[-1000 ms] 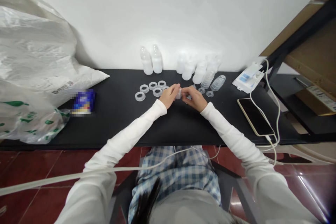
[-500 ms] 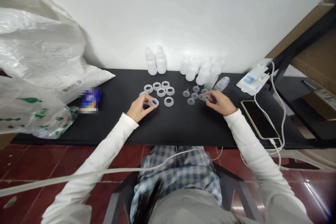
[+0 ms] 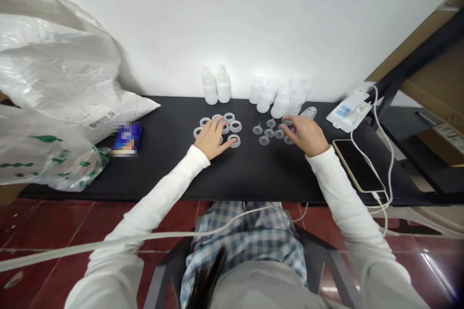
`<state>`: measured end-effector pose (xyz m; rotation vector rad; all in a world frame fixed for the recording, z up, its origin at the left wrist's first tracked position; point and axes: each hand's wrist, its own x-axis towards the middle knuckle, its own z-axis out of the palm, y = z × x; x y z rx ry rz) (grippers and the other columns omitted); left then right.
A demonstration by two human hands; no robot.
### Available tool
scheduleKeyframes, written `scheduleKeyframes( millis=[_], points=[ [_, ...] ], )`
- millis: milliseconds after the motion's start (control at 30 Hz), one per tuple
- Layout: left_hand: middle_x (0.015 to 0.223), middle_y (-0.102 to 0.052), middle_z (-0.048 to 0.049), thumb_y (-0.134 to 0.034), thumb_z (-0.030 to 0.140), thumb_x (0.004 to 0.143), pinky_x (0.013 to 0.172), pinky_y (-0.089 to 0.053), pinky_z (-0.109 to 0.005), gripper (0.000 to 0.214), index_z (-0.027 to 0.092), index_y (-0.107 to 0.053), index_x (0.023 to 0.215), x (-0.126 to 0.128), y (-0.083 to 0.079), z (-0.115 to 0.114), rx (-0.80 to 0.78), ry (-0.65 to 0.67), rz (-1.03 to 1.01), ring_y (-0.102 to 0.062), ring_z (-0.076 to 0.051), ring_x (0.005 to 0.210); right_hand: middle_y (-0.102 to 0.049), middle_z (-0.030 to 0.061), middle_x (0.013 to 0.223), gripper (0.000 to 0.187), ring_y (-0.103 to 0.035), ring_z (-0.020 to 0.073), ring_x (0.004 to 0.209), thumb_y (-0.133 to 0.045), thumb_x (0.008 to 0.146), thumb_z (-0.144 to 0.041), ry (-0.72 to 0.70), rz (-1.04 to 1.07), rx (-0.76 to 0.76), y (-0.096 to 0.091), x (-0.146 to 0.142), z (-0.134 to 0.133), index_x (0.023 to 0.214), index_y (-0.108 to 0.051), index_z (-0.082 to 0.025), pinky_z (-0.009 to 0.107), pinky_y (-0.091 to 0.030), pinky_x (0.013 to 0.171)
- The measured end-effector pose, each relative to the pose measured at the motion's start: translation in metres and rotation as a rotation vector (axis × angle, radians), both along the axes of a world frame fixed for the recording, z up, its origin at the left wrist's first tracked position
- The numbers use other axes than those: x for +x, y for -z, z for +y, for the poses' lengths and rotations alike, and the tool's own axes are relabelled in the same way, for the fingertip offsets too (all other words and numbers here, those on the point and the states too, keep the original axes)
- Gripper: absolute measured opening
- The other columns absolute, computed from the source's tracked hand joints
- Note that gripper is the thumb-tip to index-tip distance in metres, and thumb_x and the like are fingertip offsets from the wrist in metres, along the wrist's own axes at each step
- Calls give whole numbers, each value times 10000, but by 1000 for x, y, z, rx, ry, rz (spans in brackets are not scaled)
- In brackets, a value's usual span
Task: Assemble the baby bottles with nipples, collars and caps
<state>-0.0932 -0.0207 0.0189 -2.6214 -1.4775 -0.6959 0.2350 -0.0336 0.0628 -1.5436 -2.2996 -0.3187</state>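
My left hand (image 3: 213, 138) lies on the black table (image 3: 246, 174) with its fingers spread over a cluster of translucent plastic rings (image 3: 235, 126). Its thumb rests beside one ring (image 3: 234, 141). My right hand (image 3: 308, 134) reaches over a group of small clear teat-like pieces (image 3: 264, 131). Its fingers are bent down onto the nearest ones and the tips are slightly blurred. Behind them, along the white wall, stand two capped white bottles (image 3: 216, 86) and a group of several more bottles (image 3: 279, 96). One clear bottle (image 3: 308, 113) lies on its side.
Large plastic bags (image 3: 54, 91) fill the table's left end, with a small blue packet (image 3: 126, 137) beside them. On the right lie a phone (image 3: 357, 164) with a white cable (image 3: 389, 164) and a white pack (image 3: 348, 108). A dark shelf frame (image 3: 416, 58) stands at the far right.
My hands parted from the middle. The left hand set a ring down and now spreads over the ring cluster. The right hand went to the small clear pieces and shifted slightly farther back.
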Motion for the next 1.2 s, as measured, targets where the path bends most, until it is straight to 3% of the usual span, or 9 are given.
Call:
scheduleKeyframes(
  millis=[200, 367, 467, 633, 800, 967, 1200],
  points=[
    [1623, -346, -130, -505, 584, 925, 1232, -245, -521, 743, 183, -386, 1539, 45, -1, 25, -164, -4, 183, -285, -380, 1514, -578, 157, 1303, 403, -563, 294, 1152, -395, 996, -369, -252, 88, 106, -36, -77, 73, 1318, -560, -193, 470, -467, 983],
    [1573, -439, -112, -477, 470, 955, 1218, -266, -538, 587, 209, -483, 1481, 38, 0, 29, -207, 16, 227, -391, -351, 1468, -313, 141, 1603, 540, -390, 342, 1399, -342, 1015, -422, -317, 120, 77, -40, -130, 148, 1516, -335, -222, 583, -394, 1104],
    [1543, -480, -116, -509, 426, 937, 1204, -291, -553, 532, 201, -549, 1418, 29, 1, 29, -207, 61, 180, -426, -349, 1447, -292, 145, 1619, 566, -330, 358, 1449, -328, 1022, -441, -298, 150, 23, -32, -154, 174, 1541, -284, -221, 616, -378, 1115],
    [1508, -522, -116, -550, 393, 912, 1206, -293, -574, 449, 207, -616, 1316, 19, 2, 33, -227, 134, 123, -453, -340, 1429, -353, 176, 1583, 530, -361, 364, 1431, -371, 1014, -334, -200, 152, -73, -19, -179, 180, 1515, -334, -166, 610, -382, 1118],
    [1481, -553, -112, -564, 402, 900, 1221, -260, -585, 427, 199, -633, 1270, 13, 0, 33, -272, 166, 99, -437, -330, 1440, -378, 200, 1533, 447, -417, 366, 1354, -431, 999, -304, -134, 220, -8, -18, -190, 179, 1406, -418, -121, 587, -435, 1067],
    [1503, -532, -95, -506, 428, 931, 1223, -217, -604, 425, 202, -629, 1269, 13, -4, 30, -293, 156, 120, -371, -344, 1477, -305, 208, 1553, 466, -429, 371, 1327, -451, 991, -264, -96, 257, 13, -22, -200, 187, 1437, -366, -155, 595, -443, 1043],
    [1501, -499, -161, -510, 323, 936, 1157, -348, -563, 437, 167, -547, 1342, 18, -4, 36, -187, 81, -1, -405, -350, 1454, -407, 199, 1387, 410, -425, 357, 1332, -399, 1000, -258, -81, 314, -35, -20, -190, 180, 1393, -347, -152, 591, -412, 1066]
  ],
)
